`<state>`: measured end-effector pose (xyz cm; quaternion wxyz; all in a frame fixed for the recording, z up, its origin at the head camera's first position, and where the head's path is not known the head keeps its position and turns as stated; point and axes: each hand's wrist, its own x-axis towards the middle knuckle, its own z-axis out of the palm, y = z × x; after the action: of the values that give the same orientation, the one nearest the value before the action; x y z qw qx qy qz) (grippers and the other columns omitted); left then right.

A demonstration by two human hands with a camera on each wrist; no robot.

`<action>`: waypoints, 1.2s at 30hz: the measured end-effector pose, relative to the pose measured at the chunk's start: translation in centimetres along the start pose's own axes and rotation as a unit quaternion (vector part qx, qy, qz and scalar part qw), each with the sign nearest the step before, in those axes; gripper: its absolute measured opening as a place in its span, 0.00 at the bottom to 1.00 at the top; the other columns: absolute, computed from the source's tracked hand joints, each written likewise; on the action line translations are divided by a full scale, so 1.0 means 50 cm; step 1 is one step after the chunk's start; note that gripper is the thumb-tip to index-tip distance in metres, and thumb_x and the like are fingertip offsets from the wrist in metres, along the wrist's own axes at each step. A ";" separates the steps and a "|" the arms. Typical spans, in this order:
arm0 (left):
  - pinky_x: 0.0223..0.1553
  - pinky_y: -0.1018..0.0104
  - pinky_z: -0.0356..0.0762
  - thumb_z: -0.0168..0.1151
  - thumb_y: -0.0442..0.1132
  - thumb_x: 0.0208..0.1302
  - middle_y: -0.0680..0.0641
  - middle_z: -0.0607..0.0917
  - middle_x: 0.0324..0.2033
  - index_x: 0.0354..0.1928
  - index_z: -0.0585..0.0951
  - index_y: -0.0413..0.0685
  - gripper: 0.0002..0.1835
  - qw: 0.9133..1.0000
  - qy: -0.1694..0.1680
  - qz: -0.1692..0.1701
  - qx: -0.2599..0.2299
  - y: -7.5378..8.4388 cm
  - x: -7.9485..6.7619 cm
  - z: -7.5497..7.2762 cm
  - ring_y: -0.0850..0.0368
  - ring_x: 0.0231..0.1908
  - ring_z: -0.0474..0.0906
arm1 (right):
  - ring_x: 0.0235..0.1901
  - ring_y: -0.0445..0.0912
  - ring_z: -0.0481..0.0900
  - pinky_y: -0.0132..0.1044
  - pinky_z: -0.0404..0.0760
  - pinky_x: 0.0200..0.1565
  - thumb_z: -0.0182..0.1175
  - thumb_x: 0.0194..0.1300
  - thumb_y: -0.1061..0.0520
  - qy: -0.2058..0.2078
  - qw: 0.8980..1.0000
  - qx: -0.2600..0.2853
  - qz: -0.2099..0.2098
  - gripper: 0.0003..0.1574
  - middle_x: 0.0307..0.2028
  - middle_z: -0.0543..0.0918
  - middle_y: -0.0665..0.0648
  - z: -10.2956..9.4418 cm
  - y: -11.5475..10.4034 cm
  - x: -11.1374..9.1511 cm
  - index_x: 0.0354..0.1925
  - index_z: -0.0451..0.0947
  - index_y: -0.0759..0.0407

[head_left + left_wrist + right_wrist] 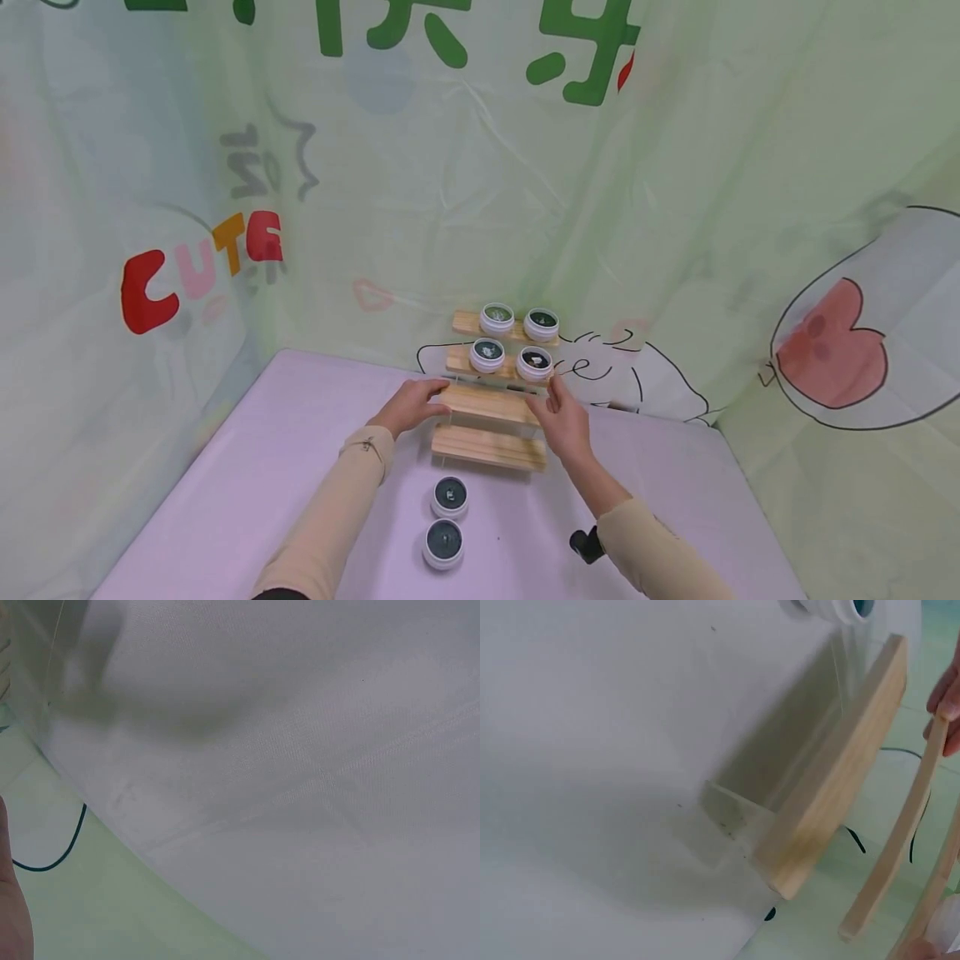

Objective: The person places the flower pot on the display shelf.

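A tiered wooden stand [487, 446] with clear supports stands toward the back of the table. At its left side my left hand [408, 406] grips the end of a middle board, thumb and fingers around it; the right wrist view also shows these fingers [949, 705] on the board's end. My right hand [564, 421] holds the stand's right side, its fingertips close under a white jar [534, 364] on the second board. Beside that jar is another jar [487, 355], and two more, a light green one [497, 317] and a dark one [541, 324], sit on the top board.
Two white jars with dark contents, one nearer the stand [450, 497] and one nearer me [443, 544], stand on the pale table [360, 533]. A printed cloth [480, 208] hangs behind the stand. A black object [586, 546] shows by my right sleeve.
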<state>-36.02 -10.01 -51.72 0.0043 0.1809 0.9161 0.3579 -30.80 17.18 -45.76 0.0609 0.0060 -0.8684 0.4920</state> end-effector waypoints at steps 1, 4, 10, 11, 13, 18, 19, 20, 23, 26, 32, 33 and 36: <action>0.62 0.57 0.74 0.70 0.45 0.58 0.43 0.78 0.60 0.64 0.75 0.40 0.33 1.000 -0.001 0.001 -0.003 0.001 0.000 -0.002 0.47 0.59 0.76 | 0.68 0.56 0.65 0.41 0.71 0.65 0.63 0.68 0.51 -0.003 1.000 0.001 0.001 0.49 0.71 0.61 0.67 0.001 0.003 -0.008 0.74 0.50 0.68; 0.62 0.56 0.75 0.70 0.45 0.58 0.42 0.79 0.60 0.64 0.75 0.39 0.33 1.000 -0.003 0.008 -0.007 0.002 -0.002 -0.006 0.46 0.59 0.76 | 0.68 0.55 0.65 0.38 0.71 0.64 0.64 0.67 0.50 -0.012 1.000 0.006 -0.003 0.49 0.70 0.62 0.66 0.006 0.013 -0.033 0.74 0.52 0.68; 0.61 0.56 0.75 0.70 0.44 0.59 0.40 0.79 0.59 0.63 0.75 0.37 0.32 1.000 0.002 0.019 0.002 0.010 -0.010 -0.010 0.46 0.58 0.77 | 0.67 0.56 0.65 0.37 0.72 0.62 0.66 0.65 0.52 -0.033 0.999 -0.001 -0.034 0.46 0.70 0.63 0.66 0.025 0.023 -0.090 0.72 0.57 0.70; 0.61 0.56 0.75 0.70 0.44 0.59 0.40 0.79 0.59 0.63 0.75 0.37 0.32 1.000 0.002 0.019 0.003 0.014 -0.012 -0.011 0.45 0.58 0.77 | 0.67 0.57 0.65 0.37 0.72 0.61 0.66 0.65 0.52 -0.037 0.998 -0.005 -0.044 0.46 0.70 0.63 0.67 0.029 0.024 -0.099 0.71 0.58 0.70; 0.61 0.56 0.75 0.70 0.44 0.59 0.40 0.79 0.59 0.63 0.75 0.37 0.32 1.000 0.001 0.011 0.003 0.022 -0.016 -0.016 0.46 0.58 0.77 | 0.66 0.58 0.66 0.38 0.73 0.61 0.68 0.63 0.53 -0.045 0.996 -0.012 -0.070 0.46 0.68 0.65 0.68 0.040 0.029 -0.118 0.70 0.59 0.72; 0.63 0.55 0.74 0.70 0.42 0.60 0.40 0.79 0.60 0.64 0.74 0.37 0.31 1.000 -0.012 -0.007 -0.013 0.040 -0.025 -0.029 0.45 0.59 0.76 | 0.65 0.59 0.69 0.38 0.75 0.60 0.69 0.61 0.53 -0.080 0.990 -0.029 -0.114 0.46 0.66 0.68 0.70 0.064 0.043 -0.162 0.68 0.62 0.73; 0.62 0.55 0.74 0.70 0.43 0.60 0.40 0.79 0.60 0.64 0.74 0.37 0.31 1.000 -0.013 -0.005 -0.014 0.041 -0.025 -0.030 0.45 0.59 0.76 | 0.65 0.59 0.69 0.38 0.75 0.60 0.69 0.61 0.52 -0.089 0.989 -0.028 -0.116 0.46 0.66 0.68 0.70 0.068 0.046 -0.171 0.68 0.62 0.73; 0.63 0.55 0.73 0.70 0.43 0.60 0.40 0.79 0.60 0.64 0.74 0.37 0.31 1.000 -0.014 -0.003 -0.019 0.040 -0.025 -0.030 0.45 0.59 0.76 | 0.64 0.59 0.69 0.38 0.75 0.59 0.68 0.62 0.50 -0.099 0.988 -0.029 -0.116 0.47 0.66 0.68 0.71 0.072 0.048 -0.178 0.68 0.62 0.73; 0.61 0.56 0.75 0.69 0.44 0.61 0.40 0.79 0.59 0.63 0.75 0.36 0.31 1.000 -0.008 0.015 -0.009 0.041 -0.029 -0.033 0.45 0.58 0.77 | 0.63 0.61 0.70 0.39 0.77 0.59 0.67 0.62 0.45 -0.134 0.984 -0.027 -0.118 0.49 0.65 0.68 0.72 0.084 0.058 -0.201 0.68 0.62 0.73; 0.61 0.56 0.75 0.69 0.45 0.61 0.40 0.79 0.59 0.63 0.75 0.36 0.31 1.000 -0.006 0.014 -0.006 0.039 -0.028 -0.031 0.45 0.58 0.77 | 0.62 0.62 0.72 0.39 0.78 0.58 0.67 0.63 0.46 -0.172 0.976 -0.032 -0.130 0.48 0.64 0.69 0.73 0.099 0.073 -0.218 0.68 0.62 0.74; 0.62 0.55 0.74 0.70 0.43 0.60 0.41 0.79 0.59 0.63 0.75 0.38 0.31 1.000 -0.003 -0.005 -0.004 0.040 -0.024 -0.027 0.45 0.59 0.76 | 0.62 0.61 0.71 0.39 0.78 0.58 0.68 0.62 0.47 -0.237 0.959 -0.024 -0.152 0.47 0.65 0.69 0.71 0.126 0.103 -0.241 0.67 0.63 0.74; 0.62 0.54 0.75 0.70 0.42 0.60 0.40 0.79 0.59 0.63 0.75 0.37 0.31 1.000 -0.003 -0.003 -0.002 0.042 -0.025 -0.027 0.45 0.58 0.76 | 0.62 0.62 0.71 0.40 0.78 0.58 0.68 0.62 0.47 -0.243 0.957 -0.020 -0.155 0.48 0.65 0.69 0.71 0.129 0.106 -0.244 0.67 0.63 0.74; 0.62 0.54 0.75 0.70 0.43 0.60 0.40 0.79 0.60 0.63 0.75 0.37 0.31 1.000 -0.007 -0.002 -0.001 0.039 -0.024 -0.025 0.44 0.58 0.76 | 0.62 0.63 0.71 0.42 0.78 0.58 0.69 0.61 0.46 -0.254 0.953 -0.012 -0.162 0.48 0.64 0.70 0.71 0.135 0.109 -0.252 0.67 0.63 0.75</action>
<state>-34.42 -9.90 -49.63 0.0117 0.1819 0.9159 0.3576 -19.36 13.56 -55.25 -0.0832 0.2706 -0.8484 0.4473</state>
